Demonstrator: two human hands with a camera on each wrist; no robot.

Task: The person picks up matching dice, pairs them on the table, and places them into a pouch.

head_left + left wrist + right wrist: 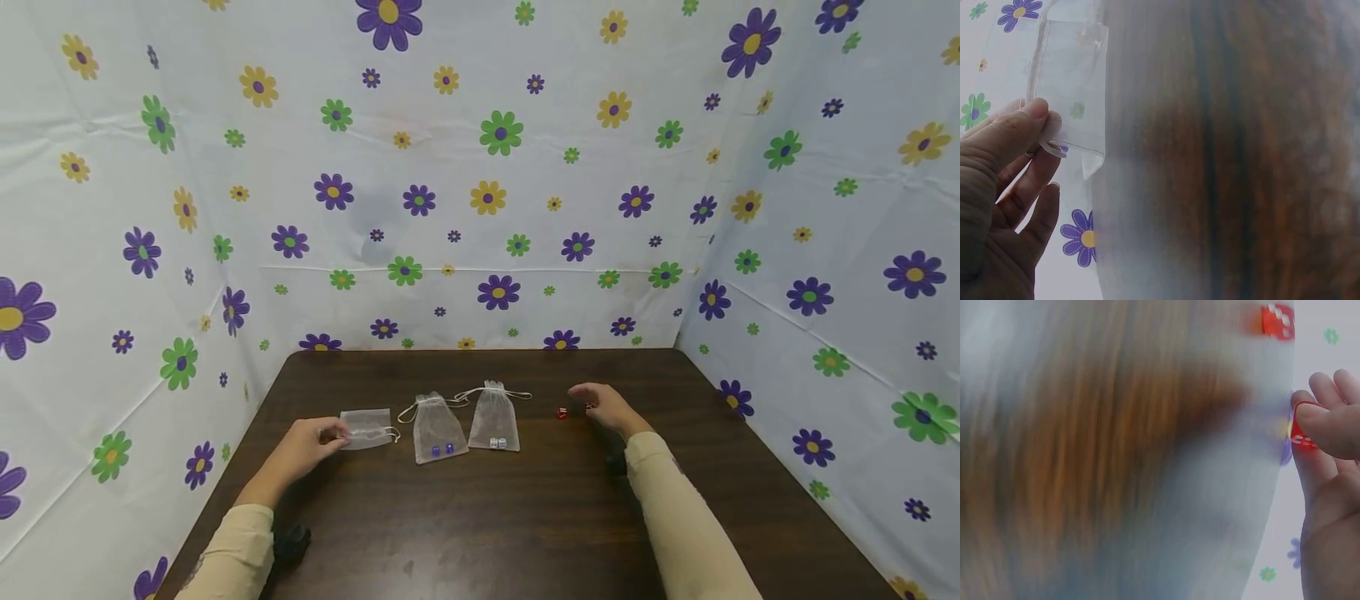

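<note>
In the head view my left hand [306, 446] is at the left of the table, pinching the edge of a sheer white organza bag [366, 423]. The left wrist view shows this bag [1072, 87] between thumb and fingers, with a loop of its drawstring near the thumb. At the right, my right hand [603, 408] pinches a red die [1304, 428] between thumb and fingers, clearest in the right wrist view. A second red die [562, 412] lies on the table just left of that hand.
Two more sheer bags lie mid-table: one [435, 421] has two blue dice [449, 448] in it, the other [491, 412] two white dice [502, 443]. The dark wooden table [465, 525] meets flower-printed cloth walls [442, 167] at the back and sides.
</note>
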